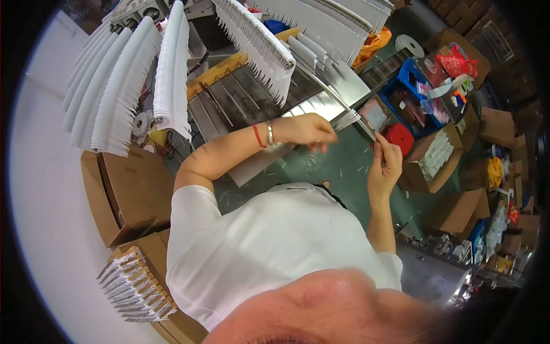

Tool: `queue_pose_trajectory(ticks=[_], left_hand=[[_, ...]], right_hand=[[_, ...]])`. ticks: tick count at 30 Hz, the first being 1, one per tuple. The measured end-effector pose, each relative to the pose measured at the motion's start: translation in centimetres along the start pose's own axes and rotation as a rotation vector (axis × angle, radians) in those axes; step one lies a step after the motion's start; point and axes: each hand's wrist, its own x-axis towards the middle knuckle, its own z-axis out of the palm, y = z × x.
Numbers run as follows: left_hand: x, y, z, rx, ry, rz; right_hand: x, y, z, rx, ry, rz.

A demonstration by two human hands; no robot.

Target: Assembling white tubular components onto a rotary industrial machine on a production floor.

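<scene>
My right hand (385,166) is closed on the near end of a thin metal rod (329,87), pinching it between thumb and fingers. The rod slants up and left over a metal worktable (338,103). A small bunch of thin white pieces (347,120) hangs on the rod, just short of my right hand. My left hand (314,132), with a bangle and red cord at its wrist, hovers left of that bunch. Its fingers are bent and smeared by motion, so what they hold, if anything, does not show. Above it, a dense row of white pieces (258,43) hangs on another rod.
More loaded white rows (123,86) hang at the upper left. Loose rods (220,106) lie on the table by a yellow bar. Cardboard boxes (137,189) stand left. On the right are a blue crate (409,94), a red round object (399,137) and a box of white pieces (438,155).
</scene>
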Motion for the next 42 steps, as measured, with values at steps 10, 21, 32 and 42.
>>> queue_pose_trajectory(ticks=[10, 21, 32, 42], left_hand=[[3.1, -13.8, -11.9, 0.52, 1.158, 0.555], [1.5, -5.7, -4.9, -0.333, 0.771, 0.451], [7.2, -7.5, -13.8, 0.765, 1.343, 0.814], [6.8, -5.3, -10.9, -0.593, 1.132, 0.677]], right_hand=[[1.2, -5.2, 1.1, -0.438, 0.151, -0.371], [0.9, -3.2, -0.1, -0.348, 0.198, -0.299], [1.5, -3.9, -1.4, -0.482, 0.196, -0.294], [1.1, -2.6, -2.7, -0.398, 0.203, -0.172]])
